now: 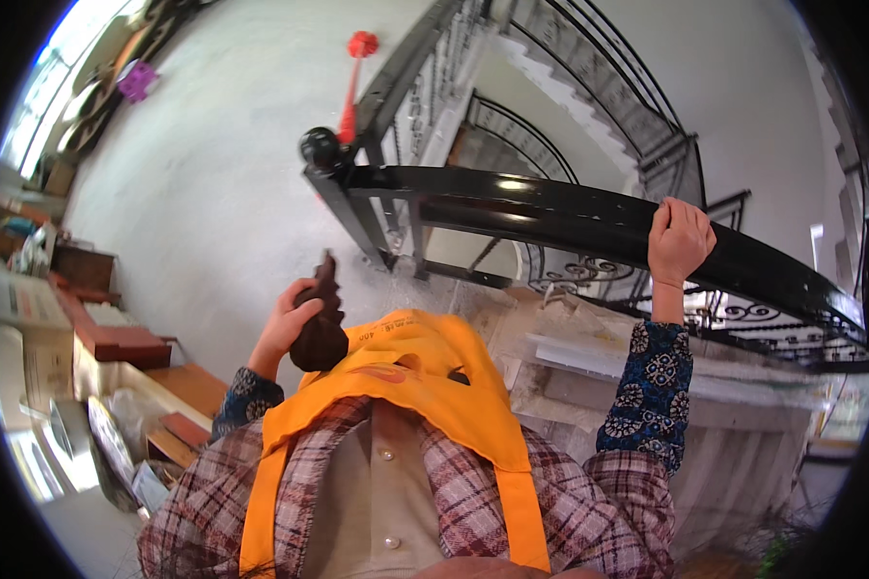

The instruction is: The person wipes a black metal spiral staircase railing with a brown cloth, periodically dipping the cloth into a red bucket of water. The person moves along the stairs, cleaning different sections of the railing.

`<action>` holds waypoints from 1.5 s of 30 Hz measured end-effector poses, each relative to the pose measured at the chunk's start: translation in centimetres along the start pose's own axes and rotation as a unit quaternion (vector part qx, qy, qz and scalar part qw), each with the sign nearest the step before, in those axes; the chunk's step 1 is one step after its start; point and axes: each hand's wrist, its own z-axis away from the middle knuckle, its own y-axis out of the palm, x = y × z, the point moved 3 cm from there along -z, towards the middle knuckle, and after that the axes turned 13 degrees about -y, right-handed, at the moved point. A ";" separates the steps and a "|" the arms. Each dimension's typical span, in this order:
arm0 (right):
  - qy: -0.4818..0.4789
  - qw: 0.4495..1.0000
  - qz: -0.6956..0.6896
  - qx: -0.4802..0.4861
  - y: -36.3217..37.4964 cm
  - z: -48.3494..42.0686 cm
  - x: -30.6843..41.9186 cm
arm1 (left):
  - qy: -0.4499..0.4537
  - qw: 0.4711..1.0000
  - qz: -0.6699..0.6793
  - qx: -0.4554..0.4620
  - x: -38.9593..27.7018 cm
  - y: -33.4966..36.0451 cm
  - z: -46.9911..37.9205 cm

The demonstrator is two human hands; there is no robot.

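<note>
My left hand (287,322) is closed around a dark brown object (324,326), held upright in front of my left side. The thing has a pointed top, a jagged edge and a rounded bottom, and looks like a carving, though I cannot tell of what. My right hand (681,237) grips the black metal handrail (507,189) of a stair balustrade from above. At the rail's left end stands a post with a round black ball finial (321,149). A red ribbon (349,108) is tied beside that ball. An orange apron (413,362) covers my front.
Stairs (586,94) with black railings descend beyond the handrail. Below my right arm lie steps strewn with cardboard and boards (586,354). Cardboard boxes (29,326) and reddish-brown wooden pieces (119,340) are piled along the left. A purple object (137,80) rests on the pale floor (210,145) farther off.
</note>
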 end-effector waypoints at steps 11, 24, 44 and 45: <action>0.042 0.998 -0.027 -0.033 -0.9 -1.5 -4.9 | 0.138 0.801 -0.453 0.366 -2.6 27.4 -20.6; 0.768 0.525 -0.356 -0.087 -12.0 37.1 13.9 | -0.034 0.666 -0.394 0.632 10.9 42.5 -14.8; 0.870 0.269 -0.231 -0.342 -9.0 67.0 34.4 | -0.238 0.575 -0.659 0.422 41.9 37.5 -17.2; 0.886 0.352 -0.204 -0.221 -7.8 68.0 34.5 | -0.268 0.544 -0.675 0.420 42.3 37.1 -17.7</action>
